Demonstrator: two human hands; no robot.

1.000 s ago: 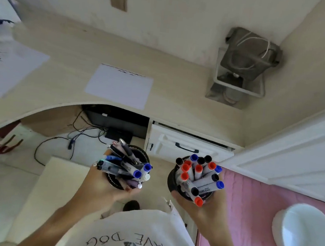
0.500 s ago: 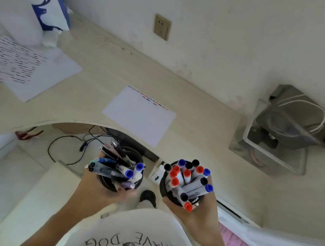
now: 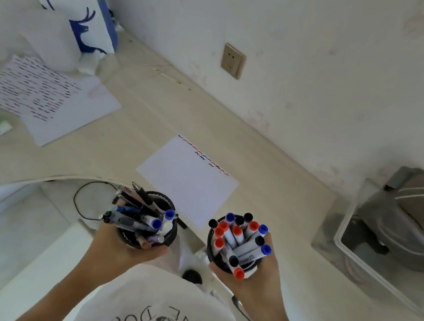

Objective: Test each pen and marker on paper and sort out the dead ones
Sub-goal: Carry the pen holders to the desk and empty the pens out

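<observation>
A pale wood-grain desk (image 3: pixel 157 118) with a curved front edge runs ahead of the hands, backed by a scuffed off-white wall (image 3: pixel 308 53) carrying a beige socket plate (image 3: pixel 233 61). Below, left of the hands, light floor tiles (image 3: pixel 16 221) show under even daylight.

Both hands occupied: left hand (image 3: pixel 123 245) wrapped round a black mesh cup of pens (image 3: pixel 147 221), right hand (image 3: pixel 253 277) round a cup of markers (image 3: pixel 238 244). Ahead of the fingers, bare desk (image 3: pixel 265 213) around the test sheet (image 3: pixel 188 178). Beyond the left fingers, scribbled paper (image 3: pixel 45 95) and a coffee bag (image 3: pixel 75 7). Right of the right fingers, a white bin (image 3: pixel 377 269) blocking.
</observation>
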